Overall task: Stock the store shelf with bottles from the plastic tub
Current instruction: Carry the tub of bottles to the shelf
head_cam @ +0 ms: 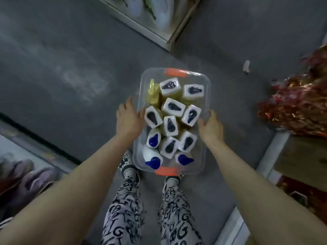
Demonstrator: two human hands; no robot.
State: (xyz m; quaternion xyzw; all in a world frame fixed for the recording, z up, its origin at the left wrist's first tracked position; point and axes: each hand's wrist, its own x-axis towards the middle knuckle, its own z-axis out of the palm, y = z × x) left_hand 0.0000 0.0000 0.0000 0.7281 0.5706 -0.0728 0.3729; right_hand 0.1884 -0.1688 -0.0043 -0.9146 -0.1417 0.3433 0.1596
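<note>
Tub (206,93): clear, orange handles (175,72), on the grey floor (70,55) just ahead of the feet (127,162).
Bottles (173,107): packed inside, white tops, some blue caps.
Left hand (128,118): at left rim, fingers spread, released.
Right hand (211,129): at right rim, fingers curled; grasp cannot be told.
Shelf (155,35): well beyond the tub.

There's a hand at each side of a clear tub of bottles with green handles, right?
No: the head view shows orange handles, not green. The left hand and right hand do flank the clear tub of bottles.
</note>
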